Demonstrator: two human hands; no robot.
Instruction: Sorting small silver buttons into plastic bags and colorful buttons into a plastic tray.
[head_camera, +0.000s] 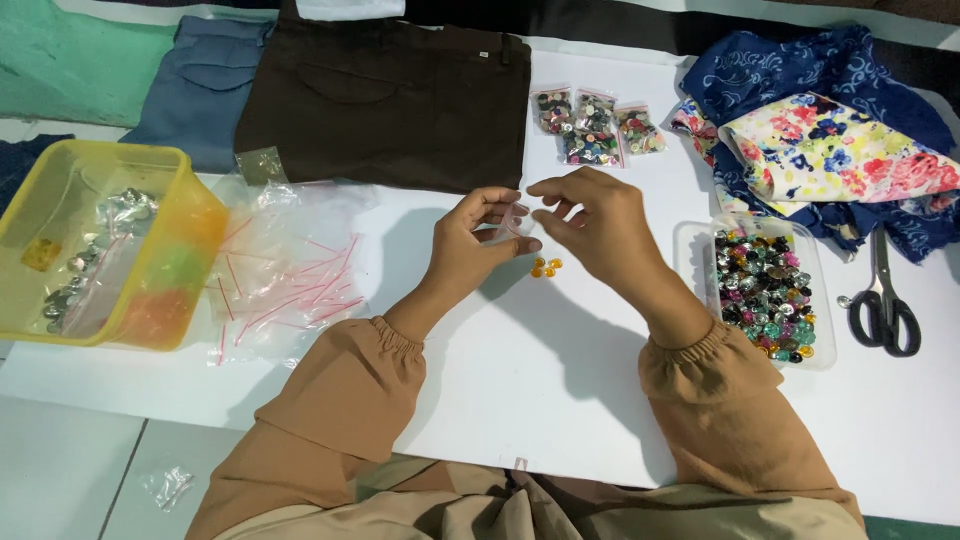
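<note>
My left hand (470, 245) and my right hand (600, 225) meet above the white table (520, 360), both pinching a small clear plastic bag (516, 220) between the fingertips. A few orange buttons (546, 267) lie on the table just below the hands. A clear rectangular box (696, 250) full of mixed coloured buttons (765, 290) stands right of my right wrist. Both arms wear tan sleeves with gathered cuffs.
Three filled button bags (595, 125) lie beyond the hands beside dark brown trousers (390, 100). A heap of empty clear zip bags (285, 270) and a yellow tub (185, 250) sit left. Black scissors (885, 305) and floral fabrics (830, 140) sit right.
</note>
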